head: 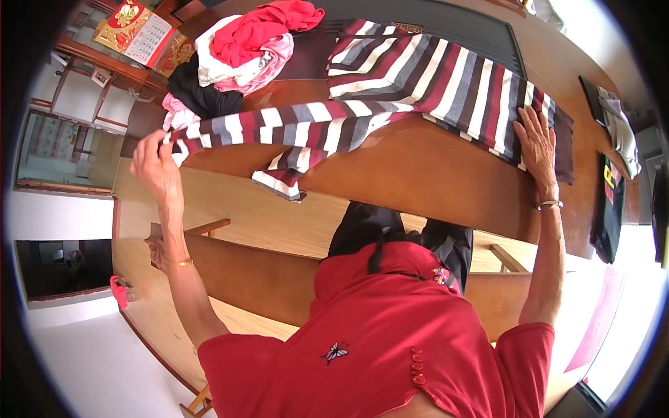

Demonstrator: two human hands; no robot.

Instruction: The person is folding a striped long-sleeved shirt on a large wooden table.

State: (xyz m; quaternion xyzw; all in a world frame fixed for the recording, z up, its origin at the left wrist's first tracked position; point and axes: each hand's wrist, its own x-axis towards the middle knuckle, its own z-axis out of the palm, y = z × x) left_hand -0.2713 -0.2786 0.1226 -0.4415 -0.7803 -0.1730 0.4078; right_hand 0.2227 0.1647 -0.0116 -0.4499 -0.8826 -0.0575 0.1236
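A striped knit garment [454, 86] in maroon, white, grey and dark brown lies across the wooden table [418, 167]. My left hand [157, 164] pinches the end of one long striped sleeve, drawn out toward the left. Below that sleeve, a striped end of the garment hangs over the table's near edge. My right hand [538, 141] rests flat with spread fingers near the garment's right end. Just past it shows a plain dark brown band [564, 146].
A heap of red, white, pink and black clothes [245, 52] sits at the table's back left. Folded clothes [609, 204] lie at the far right. A wooden bench [251, 271] stands behind my legs. A wall calendar [138, 34] is at the upper left.
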